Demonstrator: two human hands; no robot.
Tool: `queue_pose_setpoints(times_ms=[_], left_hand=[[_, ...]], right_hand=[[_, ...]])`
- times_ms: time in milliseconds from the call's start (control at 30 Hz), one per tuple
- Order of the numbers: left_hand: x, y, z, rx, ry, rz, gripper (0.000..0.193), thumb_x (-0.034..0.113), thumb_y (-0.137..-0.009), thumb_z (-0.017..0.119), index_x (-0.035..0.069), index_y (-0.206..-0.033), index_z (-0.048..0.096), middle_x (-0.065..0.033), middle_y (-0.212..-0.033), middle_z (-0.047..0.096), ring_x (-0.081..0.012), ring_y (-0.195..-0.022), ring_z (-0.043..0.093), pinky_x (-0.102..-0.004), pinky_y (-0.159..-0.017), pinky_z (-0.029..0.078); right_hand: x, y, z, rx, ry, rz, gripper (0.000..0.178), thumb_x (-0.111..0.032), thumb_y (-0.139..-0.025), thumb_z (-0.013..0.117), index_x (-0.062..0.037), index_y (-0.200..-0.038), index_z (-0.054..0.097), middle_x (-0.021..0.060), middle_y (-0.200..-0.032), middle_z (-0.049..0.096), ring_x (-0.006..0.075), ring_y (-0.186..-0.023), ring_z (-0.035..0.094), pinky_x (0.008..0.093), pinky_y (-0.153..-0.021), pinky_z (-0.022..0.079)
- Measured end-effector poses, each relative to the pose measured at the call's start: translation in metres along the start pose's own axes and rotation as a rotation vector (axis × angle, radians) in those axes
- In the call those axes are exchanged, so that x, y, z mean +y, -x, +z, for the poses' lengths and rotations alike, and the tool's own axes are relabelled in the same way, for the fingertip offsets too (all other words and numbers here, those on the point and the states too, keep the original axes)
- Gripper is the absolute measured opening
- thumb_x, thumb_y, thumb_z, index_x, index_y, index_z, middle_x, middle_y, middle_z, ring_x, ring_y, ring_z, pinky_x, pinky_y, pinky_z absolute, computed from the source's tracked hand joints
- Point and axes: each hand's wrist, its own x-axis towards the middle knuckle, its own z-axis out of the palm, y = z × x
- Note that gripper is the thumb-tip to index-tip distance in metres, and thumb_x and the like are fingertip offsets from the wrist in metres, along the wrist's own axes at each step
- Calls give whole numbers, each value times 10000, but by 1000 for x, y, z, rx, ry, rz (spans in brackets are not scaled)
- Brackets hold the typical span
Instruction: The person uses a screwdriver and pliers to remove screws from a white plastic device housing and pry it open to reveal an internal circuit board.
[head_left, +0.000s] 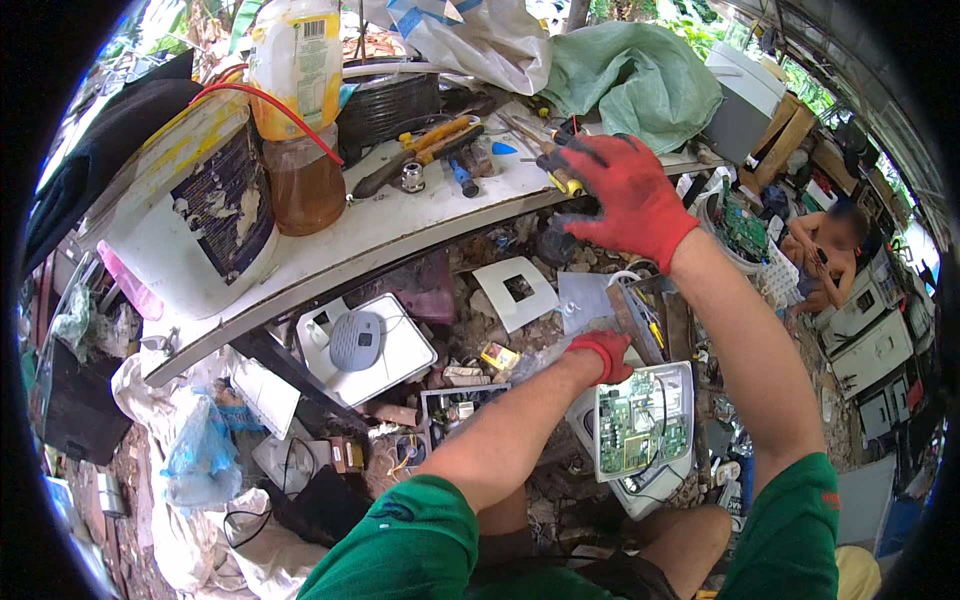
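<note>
My right hand (632, 198), in a red glove with dark fingertips, reaches over the edge of a white bench (415, 225). Its thumb and fingers are spread apart, and a yellow-handled screwdriver (570, 185) lies right by the fingertips. Lower down, my left hand (603, 356), also in a red glove, is closed on the upper corner of a white plastic casing (687, 385). A green circuit board (640, 425) sits inside that casing, with a black cable across it. The left fingers are partly hidden. More hand tools (430, 145) with orange handles lie on the bench.
A large white bucket (180, 220) and a jar of brown liquid (305, 185) stand on the bench's left. Below lie a white device with a grey oval (355, 340), a square white plate (515, 292) and scattered scrap. Another person (825, 250) sits far right, beside a tub of boards (735, 235).
</note>
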Motion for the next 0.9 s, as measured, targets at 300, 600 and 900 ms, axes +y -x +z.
queue_pose_setpoints(times_ms=[300, 600, 900], left_hand=[[13, -1, 2, 47, 11, 8, 683, 420, -805, 613, 55, -1368, 481, -215, -1347, 525, -364, -1240, 515, -414, -1056, 410], [-34, -2, -13, 199, 307, -68, 552, 333, -882, 571, 72, -1363, 498, -206, -1256, 605, -322, -1185, 571, -379, -1016, 438], [-33, 0, -6, 25, 575, 227, 426, 92, -861, 546, 49, -1284, 572, -117, -1196, 659, -222, -1110, 594, -315, -996, 421]], right_hand=[[12, 2, 16, 194, 119, -127, 411, -168, -750, 707, -152, -1153, 632, 75, -1185, 619, 303, -1008, 617, 449, -903, 468], [4, 85, -89, 450, -515, 238, 299, 14, -884, 550, -6, -1180, 590, 111, -1148, 632, 190, -952, 635, 285, -835, 500], [-12, 311, -73, 297, -457, 793, 237, -59, -794, 580, -13, -1017, 645, 139, -981, 648, 270, -901, 639, 348, -834, 499]])
